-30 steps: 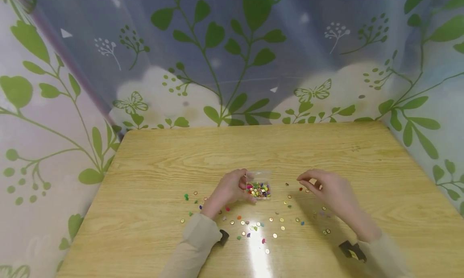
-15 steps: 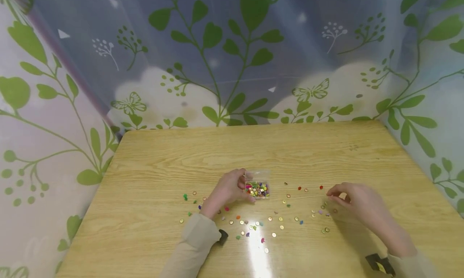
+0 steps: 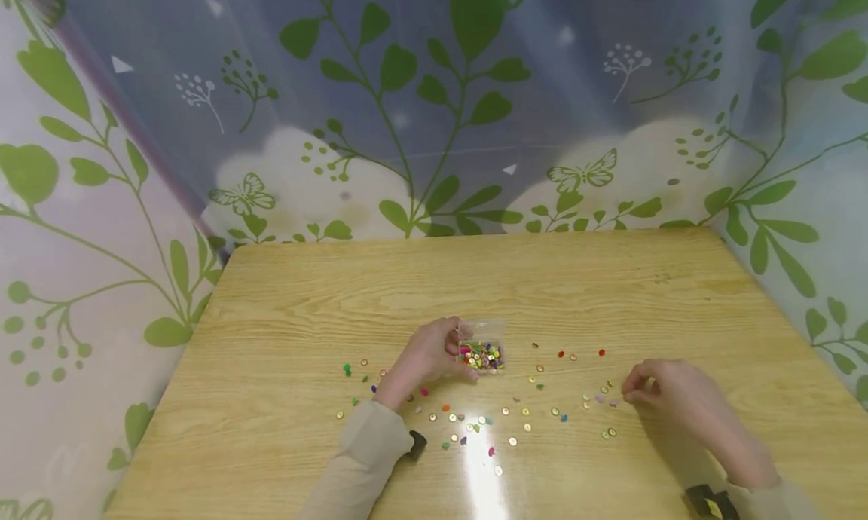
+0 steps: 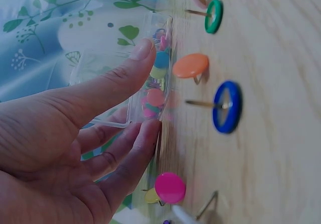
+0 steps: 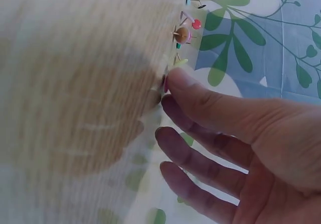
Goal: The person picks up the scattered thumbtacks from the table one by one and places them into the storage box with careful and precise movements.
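Gripping a clear box (image 3: 490,370) at its left side with the curled fingers of the left hand (image 3: 426,354), with the thumb against the near wall. Resting on the table (image 3: 380,294), roughly midway between the left and right edges, with the clear lid (image 3: 485,328) raised toward the far edge, and containing a heap of coloured tacks (image 3: 480,356). Pinching a pinkish tack (image 5: 166,85), mostly hidden, between the thumb and forefinger of the right hand (image 3: 681,396), low at the table surface, well to the right of the box and nearer the right edge. Showing lilac tacks (image 3: 600,399) just left of those fingers, and a red tack (image 3: 601,352) farther toward the far edge. Showing also, around the left hand, an orange tack (image 4: 191,66), a blue tack (image 4: 228,107) tipped onto its rim, and a magenta tack (image 4: 170,188). Bordered beyond the far edge by a leaf-patterned curtain (image 3: 434,128).
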`<state>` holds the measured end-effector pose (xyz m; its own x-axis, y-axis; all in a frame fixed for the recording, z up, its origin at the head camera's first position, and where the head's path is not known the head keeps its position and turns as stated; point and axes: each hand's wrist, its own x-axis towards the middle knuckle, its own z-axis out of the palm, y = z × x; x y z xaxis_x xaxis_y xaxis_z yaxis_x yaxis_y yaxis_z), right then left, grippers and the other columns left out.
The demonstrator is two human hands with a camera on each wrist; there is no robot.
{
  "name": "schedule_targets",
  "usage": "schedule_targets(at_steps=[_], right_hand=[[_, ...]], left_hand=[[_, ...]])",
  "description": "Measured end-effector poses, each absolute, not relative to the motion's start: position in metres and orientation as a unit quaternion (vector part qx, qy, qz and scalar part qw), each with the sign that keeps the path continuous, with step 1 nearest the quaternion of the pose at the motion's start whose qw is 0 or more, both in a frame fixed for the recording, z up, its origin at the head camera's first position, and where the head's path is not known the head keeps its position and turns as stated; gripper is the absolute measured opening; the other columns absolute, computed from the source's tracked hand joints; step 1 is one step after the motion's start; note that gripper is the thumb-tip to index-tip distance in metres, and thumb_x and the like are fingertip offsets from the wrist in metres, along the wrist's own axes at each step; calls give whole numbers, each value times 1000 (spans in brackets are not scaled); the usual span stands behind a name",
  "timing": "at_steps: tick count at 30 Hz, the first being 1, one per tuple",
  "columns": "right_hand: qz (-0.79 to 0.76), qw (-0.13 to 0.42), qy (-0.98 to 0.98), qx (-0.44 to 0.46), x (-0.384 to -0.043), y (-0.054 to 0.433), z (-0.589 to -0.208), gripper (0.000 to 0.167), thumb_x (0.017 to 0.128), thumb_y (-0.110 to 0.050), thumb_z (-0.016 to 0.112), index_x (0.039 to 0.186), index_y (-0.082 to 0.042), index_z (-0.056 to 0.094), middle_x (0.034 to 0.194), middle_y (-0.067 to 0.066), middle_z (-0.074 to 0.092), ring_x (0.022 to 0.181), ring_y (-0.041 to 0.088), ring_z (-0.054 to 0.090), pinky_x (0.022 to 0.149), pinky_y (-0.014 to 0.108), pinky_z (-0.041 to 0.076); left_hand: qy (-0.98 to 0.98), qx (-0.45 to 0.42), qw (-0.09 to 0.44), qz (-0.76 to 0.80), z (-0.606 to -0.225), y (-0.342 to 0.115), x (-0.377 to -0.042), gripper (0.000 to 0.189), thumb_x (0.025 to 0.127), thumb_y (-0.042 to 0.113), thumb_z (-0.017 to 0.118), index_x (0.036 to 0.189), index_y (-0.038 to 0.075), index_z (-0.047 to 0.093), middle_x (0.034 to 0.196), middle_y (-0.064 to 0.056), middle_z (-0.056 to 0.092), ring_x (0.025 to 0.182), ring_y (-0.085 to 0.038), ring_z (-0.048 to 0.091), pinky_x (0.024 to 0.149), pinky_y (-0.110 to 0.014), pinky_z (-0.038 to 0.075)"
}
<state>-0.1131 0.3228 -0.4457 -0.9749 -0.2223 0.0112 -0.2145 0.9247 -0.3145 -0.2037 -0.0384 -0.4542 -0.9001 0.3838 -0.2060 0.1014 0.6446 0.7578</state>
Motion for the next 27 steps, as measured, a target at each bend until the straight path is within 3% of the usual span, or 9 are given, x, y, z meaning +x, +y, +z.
schedule_targets(at_steps=[8, 13, 19, 27], right_hand=[[-163, -42, 978, -123, -119, 314, -442, 16, 83, -8, 80, 88, -19, 69, 84, -2, 75, 66, 13, 67, 53, 28, 51], [-162, -73, 974, -144, -124, 300, -438, 17, 80, -11, 84, 94, -14, 73, 85, -5, 73, 64, 7, 63, 52, 24, 46], [-159, -108, 963, -187, -131, 276, -437, 15, 79, -15, 86, 86, -19, 74, 82, -9, 72, 62, 2, 59, 51, 21, 44], [-176, -139, 937, -269, -149, 232, -439, 18, 78, -13, 86, 88, -23, 75, 81, -12, 72, 63, 1, 60, 53, 18, 45]], left_hand=[[887, 143, 176, 404, -455, -39, -204, 68, 66, 19, 96, 127, 11, 65, 106, -2, 62, 90, -16, 56, 78, -32, 52], [886, 141, 176, 405, -454, -39, -204, 70, 66, 18, 96, 128, 12, 65, 105, -1, 62, 90, -16, 56, 78, -31, 51], [887, 142, 176, 403, -454, -39, -204, 70, 67, 19, 95, 129, 11, 64, 104, -1, 62, 89, -15, 55, 78, -31, 51], [887, 140, 177, 402, -454, -39, -204, 72, 67, 19, 95, 131, 11, 63, 105, -1, 62, 90, -15, 55, 78, -30, 51]])
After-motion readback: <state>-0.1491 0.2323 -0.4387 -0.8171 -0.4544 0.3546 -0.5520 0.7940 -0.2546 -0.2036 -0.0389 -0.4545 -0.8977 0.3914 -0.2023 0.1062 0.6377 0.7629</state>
